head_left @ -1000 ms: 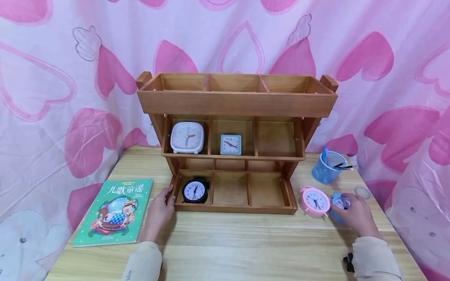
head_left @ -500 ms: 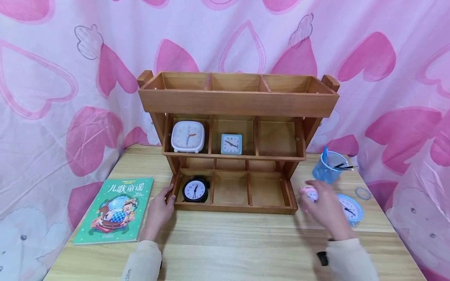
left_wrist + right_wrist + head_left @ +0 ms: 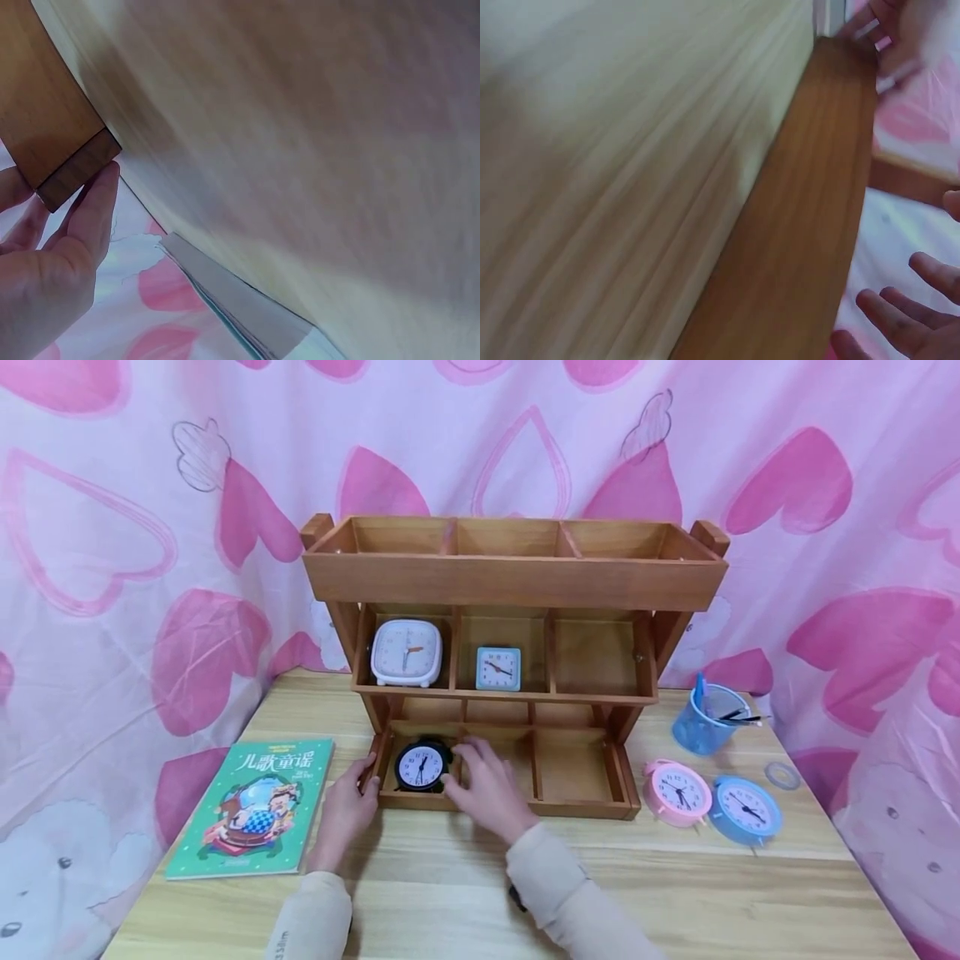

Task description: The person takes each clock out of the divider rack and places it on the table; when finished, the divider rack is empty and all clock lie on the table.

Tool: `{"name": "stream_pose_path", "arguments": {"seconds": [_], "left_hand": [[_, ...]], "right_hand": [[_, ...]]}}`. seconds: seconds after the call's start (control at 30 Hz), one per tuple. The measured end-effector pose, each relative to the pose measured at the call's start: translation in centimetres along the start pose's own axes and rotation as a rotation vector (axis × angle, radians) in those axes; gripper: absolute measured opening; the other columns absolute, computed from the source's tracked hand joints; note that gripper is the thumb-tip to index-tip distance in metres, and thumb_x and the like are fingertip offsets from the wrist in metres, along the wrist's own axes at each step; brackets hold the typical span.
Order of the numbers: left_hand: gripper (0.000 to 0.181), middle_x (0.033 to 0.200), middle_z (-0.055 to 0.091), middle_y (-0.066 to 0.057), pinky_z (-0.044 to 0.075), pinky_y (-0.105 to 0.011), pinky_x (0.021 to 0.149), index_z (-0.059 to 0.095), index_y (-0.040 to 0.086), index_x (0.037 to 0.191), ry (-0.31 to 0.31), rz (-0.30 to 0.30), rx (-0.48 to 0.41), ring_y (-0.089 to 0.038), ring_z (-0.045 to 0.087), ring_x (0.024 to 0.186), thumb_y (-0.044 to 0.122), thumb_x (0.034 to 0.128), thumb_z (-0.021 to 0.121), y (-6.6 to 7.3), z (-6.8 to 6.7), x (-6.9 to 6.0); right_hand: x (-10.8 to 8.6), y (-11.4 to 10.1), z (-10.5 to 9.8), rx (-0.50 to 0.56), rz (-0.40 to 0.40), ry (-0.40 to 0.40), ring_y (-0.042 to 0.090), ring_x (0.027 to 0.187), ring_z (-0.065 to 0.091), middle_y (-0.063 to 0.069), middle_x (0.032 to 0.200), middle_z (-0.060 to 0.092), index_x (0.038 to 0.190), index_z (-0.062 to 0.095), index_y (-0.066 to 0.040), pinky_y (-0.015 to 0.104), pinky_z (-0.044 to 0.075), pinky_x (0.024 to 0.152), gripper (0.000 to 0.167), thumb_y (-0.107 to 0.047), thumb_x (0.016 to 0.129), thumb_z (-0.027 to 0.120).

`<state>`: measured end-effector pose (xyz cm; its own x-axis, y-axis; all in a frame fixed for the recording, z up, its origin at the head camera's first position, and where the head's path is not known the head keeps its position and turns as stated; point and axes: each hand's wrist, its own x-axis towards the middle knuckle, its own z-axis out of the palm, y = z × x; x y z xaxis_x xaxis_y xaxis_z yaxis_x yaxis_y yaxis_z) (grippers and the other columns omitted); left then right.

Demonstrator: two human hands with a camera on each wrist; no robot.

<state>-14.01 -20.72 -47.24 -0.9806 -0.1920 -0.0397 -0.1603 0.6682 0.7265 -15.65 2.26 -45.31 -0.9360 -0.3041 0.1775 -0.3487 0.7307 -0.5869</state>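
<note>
A three-tier wooden shelf (image 3: pixel 517 581) with compartments stands on the table. My left hand (image 3: pixel 347 810) grips its lower left corner; in the left wrist view, thumb and fingers (image 3: pixel 101 206) lie on either side of the wood. In the bottom-left compartment sits a black round alarm clock (image 3: pixel 420 767). Just right of that clock my right hand (image 3: pixel 491 789) reaches over the bottom tier's front board, fingers spread and holding nothing in the right wrist view. Whether a fingertip touches the clock I cannot tell. A white clock (image 3: pixel 407 652) and a small light-blue square clock (image 3: pixel 498 669) occupy the middle tier.
On the right side of the table stand a pink alarm clock (image 3: pixel 678 792) and a blue alarm clock (image 3: pixel 746 810). Behind them are a blue mesh pen cup (image 3: pixel 701 731) and a tape roll (image 3: pixel 782 775). A green book (image 3: pixel 251 810) lies at the left.
My right hand has left the blue clock, passed over the pink one and moved left to beside the black clock. The blue clock now stands turned beside the pink one. My left hand stays put.
</note>
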Motion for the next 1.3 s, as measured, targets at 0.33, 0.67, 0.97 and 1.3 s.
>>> {"name": "stream_pose_path", "arguments": {"seconds": [0.33, 0.67, 0.97, 1.3], "left_hand": [[0.046, 0.145, 0.047, -0.028, 0.043, -0.056, 0.104, 0.045, 0.006, 0.147, -0.025, -0.033, -0.026, -0.043, 0.049, 0.131, 0.011, 0.1016, 0.05, -0.4, 0.5, -0.3], [0.045, 0.143, 0.049, -0.028, 0.044, -0.057, 0.102, 0.047, 0.007, 0.146, 0.004, -0.009, -0.04, -0.043, 0.051, 0.128, 0.012, 0.1013, 0.052, -0.6, 0.4, -0.3], [0.045, 0.141, 0.051, -0.029, 0.044, -0.057, 0.102, 0.048, 0.01, 0.146, 0.005, -0.021, -0.053, -0.042, 0.051, 0.128, 0.013, 0.1017, 0.052, -0.7, 0.4, -0.4], [0.043, 0.13, 0.06, -0.028, 0.051, -0.046, 0.081, 0.05, 0.01, 0.144, 0.036, 0.015, -0.037, -0.032, 0.061, 0.101, 0.014, 0.1011, 0.053, -0.4, 0.2, -0.3]], "right_hand": [[3.5, -3.0, 4.9, -0.254, 0.026, -0.143, 0.037, 0.12, 0.057, 0.01, 0.148, 0.047, 0.14, 0.056, -0.026, 0.069, 0.04, 0.095, 0.062, -0.059, 0.088, 0.063], [4.9, -3.9, 6.6, -0.429, 0.096, -0.112, 0.037, 0.111, 0.057, 0.013, 0.125, 0.06, 0.136, 0.058, -0.03, 0.06, 0.049, 0.082, 0.066, -0.067, 0.081, 0.066], [5.0, -4.1, 6.5, -0.41, 0.093, -0.087, 0.042, 0.104, 0.058, 0.016, 0.115, 0.061, 0.13, 0.062, -0.023, 0.064, 0.048, 0.083, 0.067, -0.062, 0.077, 0.071], [4.9, -5.0, 3.6, -0.245, 0.015, 0.071, 0.038, 0.105, 0.057, 0.012, 0.12, 0.06, 0.128, 0.062, -0.022, 0.058, 0.049, 0.084, 0.065, -0.054, 0.073, 0.074]]}}
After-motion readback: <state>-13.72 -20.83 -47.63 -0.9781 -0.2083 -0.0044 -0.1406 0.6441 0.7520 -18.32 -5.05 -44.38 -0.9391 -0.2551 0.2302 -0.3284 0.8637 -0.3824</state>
